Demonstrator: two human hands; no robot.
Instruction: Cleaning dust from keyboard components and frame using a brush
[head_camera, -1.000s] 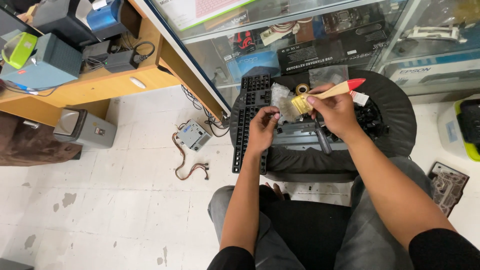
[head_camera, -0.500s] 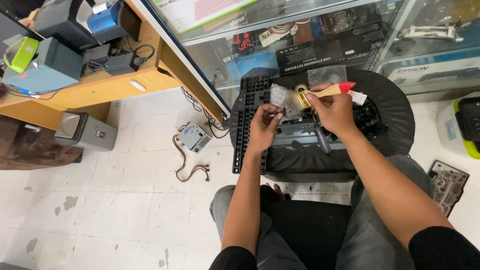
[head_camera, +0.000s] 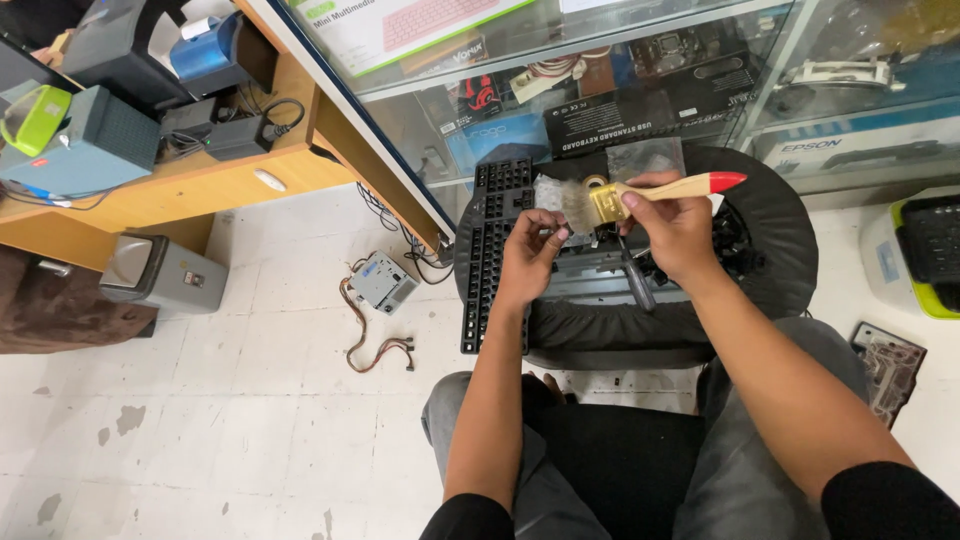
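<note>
My right hand (head_camera: 675, 228) grips a paintbrush (head_camera: 655, 192) with a pale wooden handle, a red tip and a brass ferrule; its bristles point left. My left hand (head_camera: 530, 255) pinches a small clear, crumpled plastic piece (head_camera: 553, 196) right at the bristles. Both hands hover over a round black stool top (head_camera: 770, 250). A black keyboard (head_camera: 488, 250) lies along the stool's left side. A dark-handled screwdriver (head_camera: 633, 280) lies on a grey flat panel under my right hand.
A glass display case (head_camera: 620, 90) with boxed goods stands just behind the stool. A small metal drive with loose wires (head_camera: 380, 285) lies on the tiled floor at left, near a grey bin (head_camera: 160, 275) and a wooden desk (head_camera: 190, 180). A green-edged device (head_camera: 925, 255) sits at right.
The brush handle has levelled out, and the bristles have shifted slightly against the clear piece. My left hand stays pinched on it.
</note>
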